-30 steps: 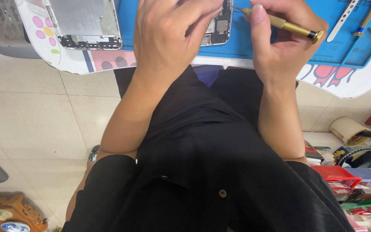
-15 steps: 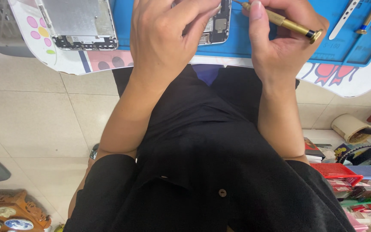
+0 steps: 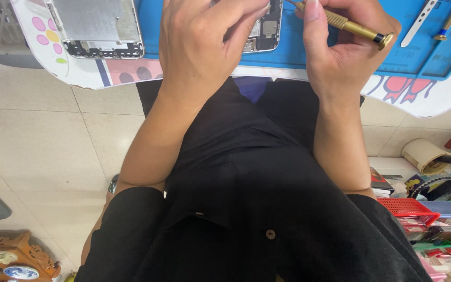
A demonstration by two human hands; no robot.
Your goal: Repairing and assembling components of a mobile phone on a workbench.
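An opened phone body (image 3: 265, 28) with bare circuit parts lies on a blue work mat (image 3: 309, 52) at the top of the view. My left hand (image 3: 204, 47) rests over its left side, fingers curled onto it and holding it down. In my right hand (image 3: 340, 52) is a brass-coloured precision screwdriver (image 3: 351, 25), its tip pointing left towards the phone's upper part; the tip itself is cut off by the frame edge.
A silver back-plate panel (image 3: 96, 26) lies at the mat's left on a white patterned table (image 3: 79, 73). A metal pry tool (image 3: 418, 23) and another brass driver (image 3: 449, 21) lie at the right. Below are tiled floor (image 3: 37, 146), a red basket (image 3: 408, 206) and packed shelves.
The view has shifted slightly, so the table sits a little higher in the frame. My hands keep the same grip on the phone and the screwdriver.
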